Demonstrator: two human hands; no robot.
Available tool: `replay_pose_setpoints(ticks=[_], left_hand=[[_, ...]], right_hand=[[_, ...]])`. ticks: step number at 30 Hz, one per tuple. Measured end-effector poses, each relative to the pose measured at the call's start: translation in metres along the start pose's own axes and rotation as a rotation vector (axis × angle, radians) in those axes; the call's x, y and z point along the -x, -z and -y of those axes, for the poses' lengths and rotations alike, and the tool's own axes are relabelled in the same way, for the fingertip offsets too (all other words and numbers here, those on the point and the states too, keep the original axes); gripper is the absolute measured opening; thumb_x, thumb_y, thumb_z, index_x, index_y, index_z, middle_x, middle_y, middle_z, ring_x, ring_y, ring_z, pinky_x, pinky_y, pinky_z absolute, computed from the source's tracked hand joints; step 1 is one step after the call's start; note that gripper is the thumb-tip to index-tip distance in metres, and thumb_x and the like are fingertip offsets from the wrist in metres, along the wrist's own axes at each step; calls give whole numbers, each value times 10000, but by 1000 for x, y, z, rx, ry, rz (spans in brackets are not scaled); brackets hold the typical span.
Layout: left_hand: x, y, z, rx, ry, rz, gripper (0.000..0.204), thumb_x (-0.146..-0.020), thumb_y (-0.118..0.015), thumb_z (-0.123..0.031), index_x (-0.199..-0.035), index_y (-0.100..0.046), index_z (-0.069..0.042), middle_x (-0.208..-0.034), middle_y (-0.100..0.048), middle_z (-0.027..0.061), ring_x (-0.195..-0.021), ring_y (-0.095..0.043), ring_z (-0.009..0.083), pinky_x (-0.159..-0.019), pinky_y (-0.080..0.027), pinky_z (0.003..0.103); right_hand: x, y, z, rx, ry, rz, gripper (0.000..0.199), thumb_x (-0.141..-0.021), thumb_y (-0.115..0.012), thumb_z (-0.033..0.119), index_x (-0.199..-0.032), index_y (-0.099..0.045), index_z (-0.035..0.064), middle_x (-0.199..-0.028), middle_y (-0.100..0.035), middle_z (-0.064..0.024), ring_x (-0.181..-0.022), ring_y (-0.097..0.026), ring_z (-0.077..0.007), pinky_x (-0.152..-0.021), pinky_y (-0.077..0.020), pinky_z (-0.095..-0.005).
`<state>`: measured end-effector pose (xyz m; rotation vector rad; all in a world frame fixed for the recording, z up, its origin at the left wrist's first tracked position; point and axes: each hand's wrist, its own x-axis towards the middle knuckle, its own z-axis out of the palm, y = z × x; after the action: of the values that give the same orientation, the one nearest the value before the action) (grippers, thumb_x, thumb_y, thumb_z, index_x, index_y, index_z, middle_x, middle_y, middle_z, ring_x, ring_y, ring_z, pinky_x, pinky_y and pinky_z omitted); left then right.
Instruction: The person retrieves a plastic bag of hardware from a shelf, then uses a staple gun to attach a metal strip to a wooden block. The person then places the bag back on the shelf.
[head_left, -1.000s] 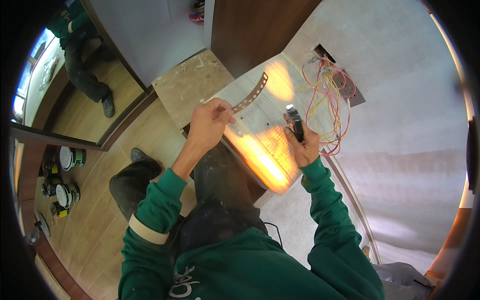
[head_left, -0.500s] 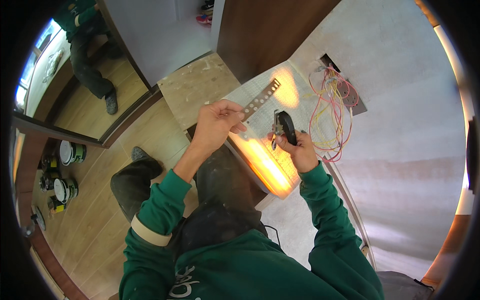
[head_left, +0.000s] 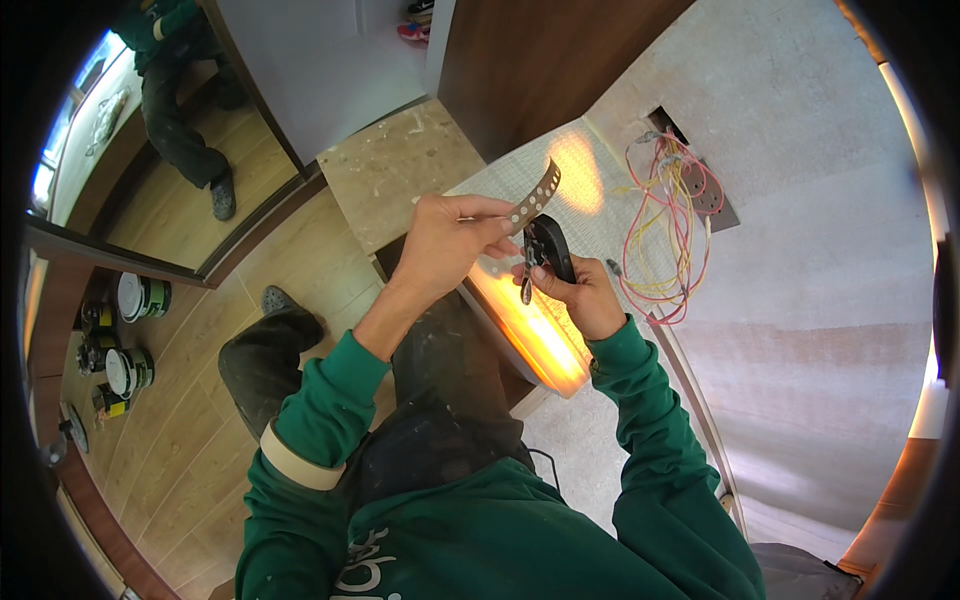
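Left hand [head_left: 445, 240]: thumb and fingers are closing in a pinch on the lower end of a perforated strip [head_left: 536, 200]. The strip, brownish-grey with a run of round holes, is rising up and to the right from the fingertips in a slight curve, and is hanging above a pale mesh-textured top [head_left: 622, 180].

Right hand [head_left: 582, 300]: fingers are wrapping around a black-handled hand tool [head_left: 553, 248], of pliers or snips type. Its head is sitting just beside the strip, near the left fingertips; whether the two are touching, one cannot tell.

Surroundings of the hands: a bright orange-yellow glow is covering the near edge of the top. A stained tan board [head_left: 400, 160] is adjoining it at the left; a dark brown panel [head_left: 545, 65] is standing behind.

Wall, right: a loose bundle of red and yellow wires [head_left: 672, 245] is spilling from a recess, partly covering a grey socket plate [head_left: 727, 213].

Left side: a framed mirror [head_left: 205, 130] is reflecting a person's legs. Two white-lidded tubs [head_left: 128, 297] [head_left: 121, 372] are standing among darker containers on the wood-look floor [head_left: 190, 450].

Attire: a cream band [head_left: 298, 463] is encircling the left green sleeve [head_left: 325, 415].
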<state>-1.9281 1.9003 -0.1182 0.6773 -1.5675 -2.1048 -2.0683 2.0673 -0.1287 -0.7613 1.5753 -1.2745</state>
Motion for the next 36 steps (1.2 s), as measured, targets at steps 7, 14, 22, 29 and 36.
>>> replay_pose_setpoints(ticks=[7,14,22,29,36], left_hand=[[-2,3,-3,-73,-37,-6,173,-933,-685,6,-1073,-745,89,-884,-737,131,-732,-713,174,-699,-592,290],[-4,3,-2,-196,-86,59,182,-912,-689,19,-1063,-739,108,-817,-734,118,-708,-704,150,-656,-559,270],[-6,4,2,-105,-48,49,83,-881,-678,45,-937,-710,98,-796,-719,132,-702,-708,164,-637,-553,296],[-12,7,11,-87,-68,95,54,-874,-695,91,-928,-704,92,-806,-718,116,-686,-704,155,-641,-565,280],[-12,6,16,-39,-81,132,55,-878,-686,76,-923,-713,92,-831,-728,124,-693,-692,144,-627,-550,279]], right_hand=[[2,-2,5,23,10,19,243,-991,-685,178,-1002,-717,-63,-837,-671,-60,-771,-587,-126,-745,-456,-304],[-1,-4,6,54,-22,19,259,-991,-693,206,-982,-719,-52,-796,-663,-43,-743,-581,-120,-723,-450,-297],[-7,-1,8,83,-26,30,276,-990,-690,216,-961,-729,-55,-790,-676,-53,-730,-593,-124,-708,-453,-304],[-11,-3,-2,4,-3,28,240,-992,-689,187,-971,-713,-51,-806,-676,-69,-715,-604,-137,-683,-476,-310],[-9,-4,-10,-14,-16,55,258,-1013,-676,228,-1097,-654,-15,-788,-628,-34,-672,-584,-114,-623,-489,-291]])
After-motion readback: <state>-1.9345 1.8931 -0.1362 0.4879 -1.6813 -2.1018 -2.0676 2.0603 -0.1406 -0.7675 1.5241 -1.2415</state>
